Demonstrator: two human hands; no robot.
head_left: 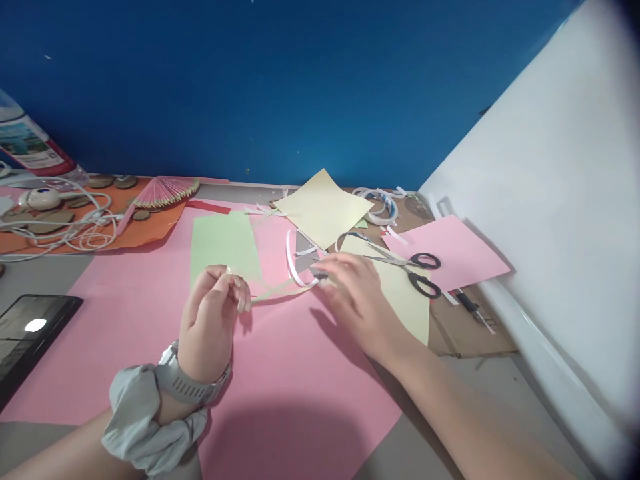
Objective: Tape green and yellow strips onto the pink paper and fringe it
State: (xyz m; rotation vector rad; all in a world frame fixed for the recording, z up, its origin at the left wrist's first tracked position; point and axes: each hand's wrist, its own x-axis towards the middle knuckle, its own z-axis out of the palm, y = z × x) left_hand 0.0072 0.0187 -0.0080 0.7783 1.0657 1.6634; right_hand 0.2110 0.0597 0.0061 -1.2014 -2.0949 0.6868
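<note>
My left hand [213, 320] is raised over a large pink paper sheet [280, 373], fingers curled and pinching the end of a thin pale yellow paper strip [273, 291]. A grey watch and a grey scrunchie sit on that wrist. My right hand [357, 293] reaches forward with fingers stretched out flat, its tips at a curled white paper strip [291, 263] and the strip's far end. Just right of that hand, black-handled scissors [417, 270] lie on a pale yellow sheet [400, 290]. A light green sheet [223, 243] lies beyond my left hand.
A second yellow sheet [325, 207] and a small pink sheet [447, 250] lie further back. A pink folded fan [163, 190], white cable [70, 223] and orange paper are at the left. A dark tablet [27, 330] is near the left edge. A white board [550, 220] leans at the right.
</note>
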